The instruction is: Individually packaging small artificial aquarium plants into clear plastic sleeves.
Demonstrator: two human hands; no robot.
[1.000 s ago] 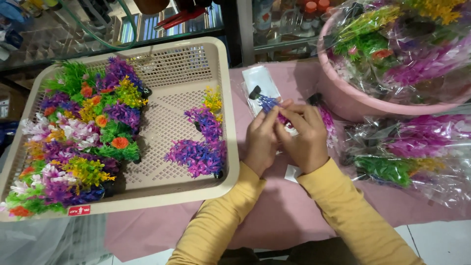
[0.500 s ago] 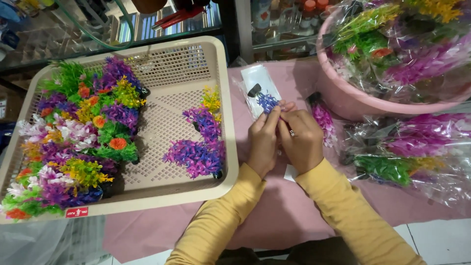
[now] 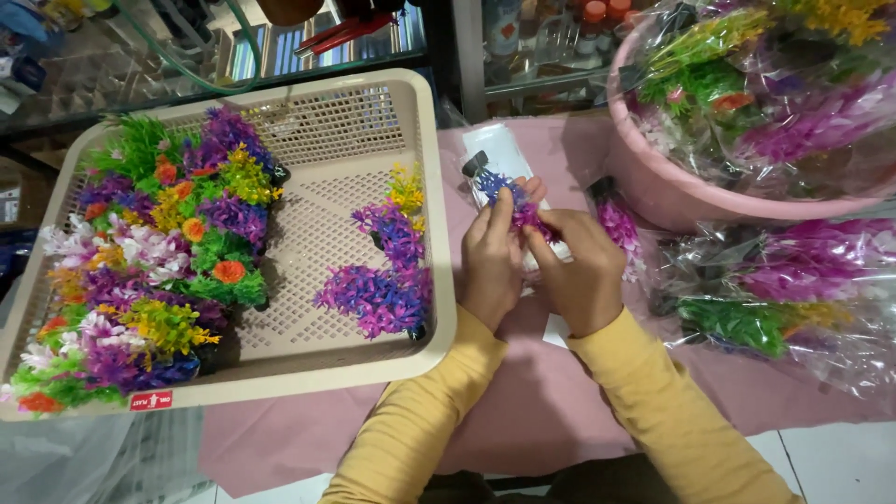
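Observation:
My left hand point(image 3: 490, 261) and my right hand point(image 3: 581, 269) meet over the pink cloth, both pinching a small purple and blue plastic plant point(image 3: 509, 194) with a black base. Under it lies a clear plastic wrapper point(image 3: 497, 147). Just right of my right hand rests a pink plastic plant point(image 3: 618, 227). To the left stands a beige perforated tray point(image 3: 317, 121). It holds several colourful plastic plants packed along its left side point(image 3: 159, 261) and a few purple and yellow ones point(image 3: 385, 271) at its right edge.
A pink basin point(image 3: 653, 182) full of wrapped plastic plants stands at the top right. More wrapped plants point(image 3: 775, 299) lie on the pink cloth point(image 3: 523, 411) below it. Glass shelves with bottles run along the back. A clear bag point(image 3: 93, 457) hangs at the lower left.
My hands stayed in place and kept working the purple plant; the fingers shifted slightly, with more of the plant drawn out of the wrapper between them.

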